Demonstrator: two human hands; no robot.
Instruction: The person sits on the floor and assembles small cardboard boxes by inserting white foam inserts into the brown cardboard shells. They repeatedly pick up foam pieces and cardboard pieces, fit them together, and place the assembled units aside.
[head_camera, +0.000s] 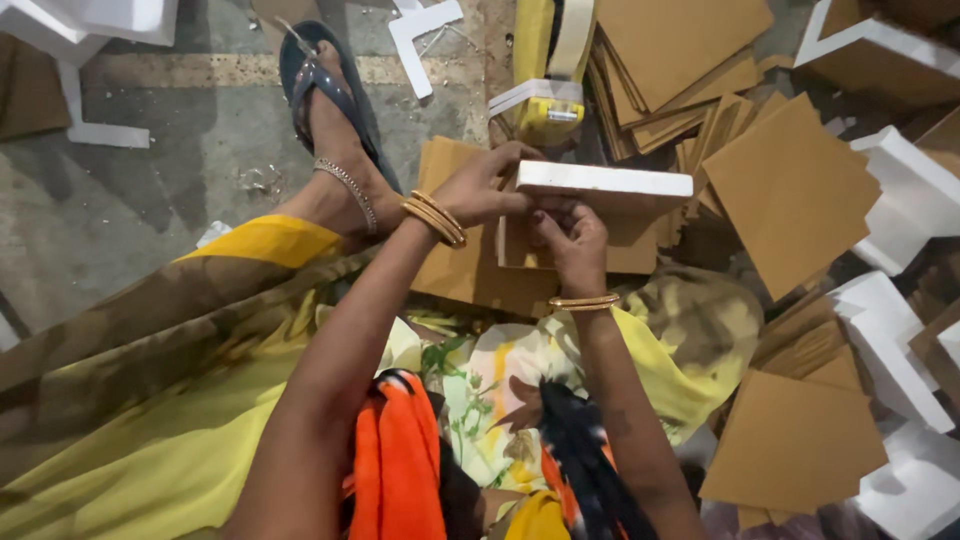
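Both forearms stretched forward over the lap, left hand (487, 185) pinching the near left end of a white foam strip (604, 179), right hand (572, 240) curled beneath it, gripping the brown cardboard piece (630, 245) under the strip. Strip held level above the floor (150, 200), just ahead of the knees. Beyond it a yellow tape dispenser (547, 70); to the right, loose brown cardboard squares (790, 190) and white foam blocks (905, 195).
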